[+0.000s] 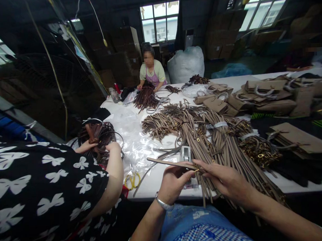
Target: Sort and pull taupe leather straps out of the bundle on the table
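Note:
Near the table's front edge, my left hand (174, 180) is closed on a flat taupe strap (164, 162), whose free end sticks out to the left. A small gold-coloured metal piece shows by the left thumb. My right hand (224, 178) meets the same strap from the right, its fingers pressed on it close to the left fingertips. Just behind the hands stands a small grey metal device (185, 153). A large pile of taupe straps (198, 143) with gold-coloured buckles lies behind and to the right, partly under my right hand.
Yellow-handled scissors (132, 181) lie at the front left of the table (150, 193). A person in a bow-patterned top (54, 178) handles brown straps (99, 137) on the left. Another person (151, 69) works across the table. Brown bags (269, 94) and clasps lie at the right.

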The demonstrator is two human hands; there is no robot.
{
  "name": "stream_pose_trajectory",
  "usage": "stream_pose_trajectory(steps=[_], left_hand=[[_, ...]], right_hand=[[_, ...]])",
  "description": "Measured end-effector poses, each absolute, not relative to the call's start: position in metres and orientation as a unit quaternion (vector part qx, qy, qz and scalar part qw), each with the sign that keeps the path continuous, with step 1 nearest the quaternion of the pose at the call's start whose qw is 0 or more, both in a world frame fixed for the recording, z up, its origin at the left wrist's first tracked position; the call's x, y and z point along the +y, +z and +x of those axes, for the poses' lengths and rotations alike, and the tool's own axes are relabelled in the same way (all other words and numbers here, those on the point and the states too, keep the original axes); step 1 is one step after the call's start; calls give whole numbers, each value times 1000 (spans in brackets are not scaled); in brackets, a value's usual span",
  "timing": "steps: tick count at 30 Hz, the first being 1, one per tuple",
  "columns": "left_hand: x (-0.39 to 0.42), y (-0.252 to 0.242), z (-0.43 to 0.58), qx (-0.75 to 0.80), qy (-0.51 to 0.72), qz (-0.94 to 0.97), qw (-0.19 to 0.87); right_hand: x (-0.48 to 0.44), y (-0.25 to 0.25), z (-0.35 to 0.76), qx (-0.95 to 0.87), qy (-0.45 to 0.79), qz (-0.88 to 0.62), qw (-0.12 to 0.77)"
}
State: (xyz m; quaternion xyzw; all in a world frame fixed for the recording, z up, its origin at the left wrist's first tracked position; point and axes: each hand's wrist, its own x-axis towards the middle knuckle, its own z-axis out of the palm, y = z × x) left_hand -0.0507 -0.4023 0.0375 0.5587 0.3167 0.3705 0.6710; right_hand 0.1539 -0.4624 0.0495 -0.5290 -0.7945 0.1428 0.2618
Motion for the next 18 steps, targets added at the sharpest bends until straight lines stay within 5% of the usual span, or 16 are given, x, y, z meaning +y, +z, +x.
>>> stream_pose_trajectory(steps=[11,18], left_hand=[[-405,36,-53,307,391,565,659],[-407,30,-45,307,302,673,601]], right_hand=[[-464,33,164,-768,209,-546,261],[-442,78,129,-755,329,-463,328]])
